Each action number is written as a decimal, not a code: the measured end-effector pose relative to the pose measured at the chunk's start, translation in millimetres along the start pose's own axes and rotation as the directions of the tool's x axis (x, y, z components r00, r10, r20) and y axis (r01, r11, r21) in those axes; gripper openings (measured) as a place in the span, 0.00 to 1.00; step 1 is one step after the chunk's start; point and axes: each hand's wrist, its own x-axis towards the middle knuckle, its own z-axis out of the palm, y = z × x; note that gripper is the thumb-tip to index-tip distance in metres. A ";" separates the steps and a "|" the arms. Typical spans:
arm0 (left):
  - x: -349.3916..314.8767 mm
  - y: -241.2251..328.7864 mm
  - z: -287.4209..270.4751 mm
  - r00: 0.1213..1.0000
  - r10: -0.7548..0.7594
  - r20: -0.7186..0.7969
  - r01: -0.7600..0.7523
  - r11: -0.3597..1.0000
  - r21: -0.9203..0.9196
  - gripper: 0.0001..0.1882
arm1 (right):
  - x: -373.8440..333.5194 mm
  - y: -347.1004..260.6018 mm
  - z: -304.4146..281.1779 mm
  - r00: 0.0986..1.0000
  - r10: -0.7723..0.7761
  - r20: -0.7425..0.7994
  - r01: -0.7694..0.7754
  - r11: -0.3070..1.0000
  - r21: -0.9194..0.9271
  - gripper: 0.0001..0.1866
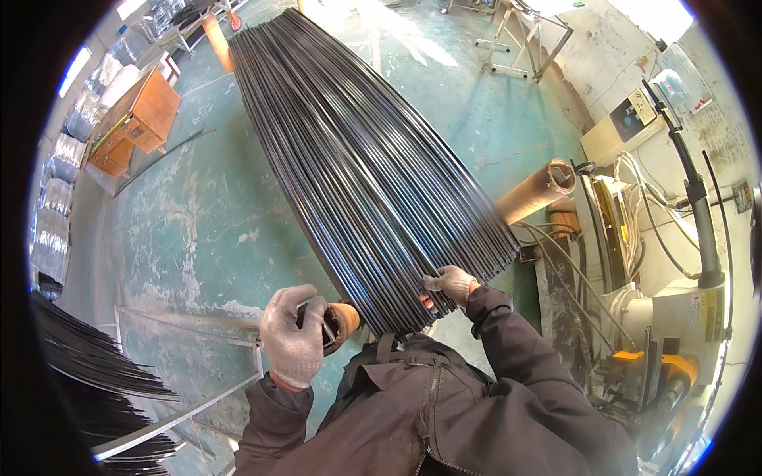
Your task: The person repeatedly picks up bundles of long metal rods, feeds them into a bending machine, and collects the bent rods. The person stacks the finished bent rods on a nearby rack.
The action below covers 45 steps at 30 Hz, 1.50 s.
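Observation:
A long bundle of thin black rods [357, 166] stretches away from my waist, its near ends fanned out in front of my jacket. My right hand [451, 284], in a pale work glove, is at the near right part of the bundle with its fingers closed on a rod. A small orange-red patch [427, 303] shows among the rod ends just below it. My left hand [294, 337], also gloved, is curled closed beside a brown cardboard tube [347, 319] at the bundle's near left corner. Something dark shows inside its curl; I cannot make out what it holds.
Another cardboard tube [540, 190] stands against the bundle's right side, and one more [217, 41] at the far left. More black rods [95, 357] lie at the lower left behind a metal rail [190, 411]. Machinery with cables [675, 317] lines the right wall. A wooden desk [139, 119] stands left.

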 end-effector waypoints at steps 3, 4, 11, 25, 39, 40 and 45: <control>-3.9 22.7 6.2 0.965 0.257 0.062 -0.264 0.947 0.183 0.09 | -20.1 -11.1 9.3 0.990 0.011 0.140 -0.041 0.975 0.217 0.21; -12.0 31.9 12.7 0.960 0.262 0.102 -0.271 0.958 0.089 0.10 | -30.4 -15.7 11.1 0.997 0.028 0.068 -0.036 0.992 0.120 0.22; -46.6 -20.9 120.3 0.780 0.070 0.621 0.203 0.911 -0.358 0.10 | -171.8 43.1 5.1 0.950 -0.102 -0.295 -0.064 0.861 -0.504 0.37; -43.9 -103.8 224.0 0.255 -0.500 0.828 0.910 -0.165 -0.380 0.08 | -488.5 279.3 139.3 0.471 0.135 -0.872 -0.735 0.606 -0.304 0.23; -56.2 147.4 260.6 0.563 -0.051 0.825 0.816 0.196 -0.544 0.07 | -645.2 576.4 78.0 -0.185 0.037 -0.982 -0.761 0.627 0.167 0.05; -58.7 169.2 270.9 0.564 0.019 0.825 0.810 0.178 -0.558 0.08 | -664.0 599.8 78.2 -0.273 0.031 -0.961 -0.731 0.643 0.229 0.09; -160.0 238.2 336.0 0.397 0.246 0.884 0.857 0.247 -0.453 0.11 | -646.2 589.6 42.5 -0.502 0.746 -0.437 0.692 0.650 0.314 0.19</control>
